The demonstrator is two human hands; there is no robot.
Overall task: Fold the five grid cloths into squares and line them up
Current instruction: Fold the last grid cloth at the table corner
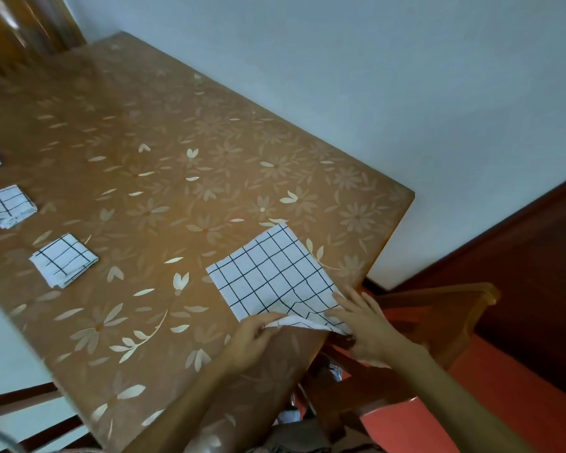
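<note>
Matt woven cloth [268, 276] with black grid, on glossy smooth plastic table cover [177, 132]; varnished wooden chair [438, 308].

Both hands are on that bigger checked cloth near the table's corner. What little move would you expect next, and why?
Probably lifting the near edge and folding it over toward the far edge. The left hand pinches that edge of the larger grid cloth, slightly raised, while the right hand presses flat on its corner. It is still much bigger than the folded squares lined up at the left.
</note>
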